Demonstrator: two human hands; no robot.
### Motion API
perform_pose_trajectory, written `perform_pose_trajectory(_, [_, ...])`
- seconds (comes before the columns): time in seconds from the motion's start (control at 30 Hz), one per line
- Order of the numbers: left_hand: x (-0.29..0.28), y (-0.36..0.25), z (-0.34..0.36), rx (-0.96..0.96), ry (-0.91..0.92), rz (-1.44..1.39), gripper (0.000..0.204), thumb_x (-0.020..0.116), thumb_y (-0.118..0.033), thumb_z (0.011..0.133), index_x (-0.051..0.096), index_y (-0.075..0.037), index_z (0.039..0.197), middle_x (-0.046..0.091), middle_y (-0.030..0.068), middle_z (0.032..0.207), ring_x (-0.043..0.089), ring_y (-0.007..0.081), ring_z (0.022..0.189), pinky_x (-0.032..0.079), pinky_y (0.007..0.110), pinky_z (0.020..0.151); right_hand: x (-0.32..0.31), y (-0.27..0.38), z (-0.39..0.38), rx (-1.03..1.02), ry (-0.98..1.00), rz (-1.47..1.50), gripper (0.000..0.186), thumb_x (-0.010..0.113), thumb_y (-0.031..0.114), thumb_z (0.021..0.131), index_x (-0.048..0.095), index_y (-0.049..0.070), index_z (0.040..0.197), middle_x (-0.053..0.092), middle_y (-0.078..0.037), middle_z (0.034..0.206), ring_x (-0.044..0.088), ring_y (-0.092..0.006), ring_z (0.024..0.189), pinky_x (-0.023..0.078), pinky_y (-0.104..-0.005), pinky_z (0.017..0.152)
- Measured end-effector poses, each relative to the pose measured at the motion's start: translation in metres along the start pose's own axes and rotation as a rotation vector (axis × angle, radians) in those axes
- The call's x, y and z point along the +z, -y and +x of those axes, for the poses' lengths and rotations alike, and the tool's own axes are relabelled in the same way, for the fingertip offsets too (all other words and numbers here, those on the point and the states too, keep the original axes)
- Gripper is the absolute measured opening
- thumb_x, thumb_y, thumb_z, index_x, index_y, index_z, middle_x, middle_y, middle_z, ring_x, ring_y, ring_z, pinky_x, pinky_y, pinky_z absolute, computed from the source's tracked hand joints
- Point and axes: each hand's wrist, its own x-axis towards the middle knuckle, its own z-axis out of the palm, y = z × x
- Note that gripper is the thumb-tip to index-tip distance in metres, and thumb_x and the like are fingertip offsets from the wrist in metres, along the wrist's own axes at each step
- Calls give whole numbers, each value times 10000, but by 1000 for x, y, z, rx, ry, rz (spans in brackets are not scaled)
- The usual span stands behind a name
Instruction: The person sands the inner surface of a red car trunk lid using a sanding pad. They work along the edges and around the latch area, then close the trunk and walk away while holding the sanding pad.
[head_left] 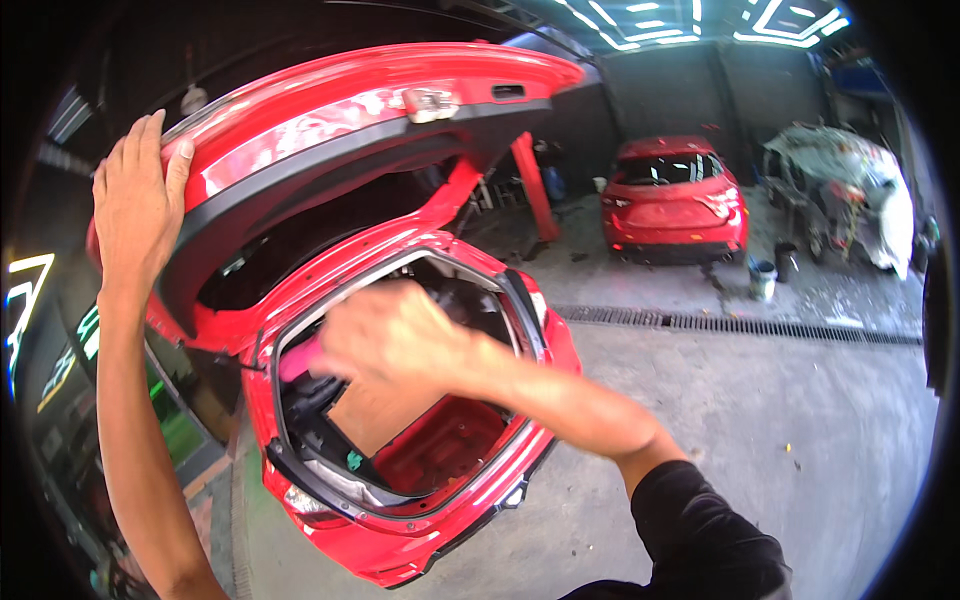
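A: Head view, left hand (138, 205)?
B: Fingers straight, thumb spread apart, laid against the edge of a raised tailgate (300, 135).
A: Right hand (400, 335)?
B: Motion-blurred, before the boot opening. Pink piece (302, 360), soft-looking, at its fingertips; whether the hand grips it, cannot tell.
A: Tailgate, material and shape?
B: Glossy red paint, long curved panel, streaked with white reflections; dark matte trim along the lower border; one small dark slot (508, 92) near the far end. Located above the boot of a red car (375, 560).
A: Boot contents?
B: One sheet of brown cardboard (380, 420), flat, straight-edged, matte. Beneath and beside it, bare red boot floor (445, 445), moulded with recesses. One small green scrap (354, 460), crumpled.
A: Surroundings?
B: Grey concrete floor (700, 420), smooth, stained in patches; slotted drain grate (740, 325), dark, long. Beyond it: second red car (675, 210), rounded rear; pale bucket (763, 282), upright.
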Motion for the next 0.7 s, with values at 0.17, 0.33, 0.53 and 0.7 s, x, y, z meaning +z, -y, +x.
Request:
perform_pose_trajectory(0.17, [25,-114,52,117,-48,-36,681,568,-499,1122,465,-106,1668,534,130,1655,465,314,1544,299,566,1310,-57,87,-192,504,277,105,359,821,397,990,632,119,865,615,-53,821,652,-251,704,516,-402,508])
perform_pose_trajectory(0.33, [48,-186,70,190,-85,-20,683,547,-477,1135,405,-160,1723,461,68,1726,418,280,1579,266,558,1331,-196,222,-479,1322,1175,-4,496,649,577,1058,748,92,1030,769,-160,1018,763,-404,981,608,-545,823])
perform_pose_trajectory(0.53, [60,-258,125,266,-194,-23,674,520,-485,1143,415,-154,1722,476,28,1726,429,268,1570,281,502,1329,-425,383,-554,2449,1200,-368,544,733,517,937,789,14,738,786,-221,802,789,-418,809,629,-510,771])
perform_pose_trajectory(0.7, [123,-309,99,297,1,-12,687,516,-492,1146,397,-159,1735,475,46,1736,462,328,1546,305,511,1313,-606,529,-665,2437,1359,-792,818,627,782,989,833,-2,1104,839,-179,898,814,-378,937,571,-671,1014])
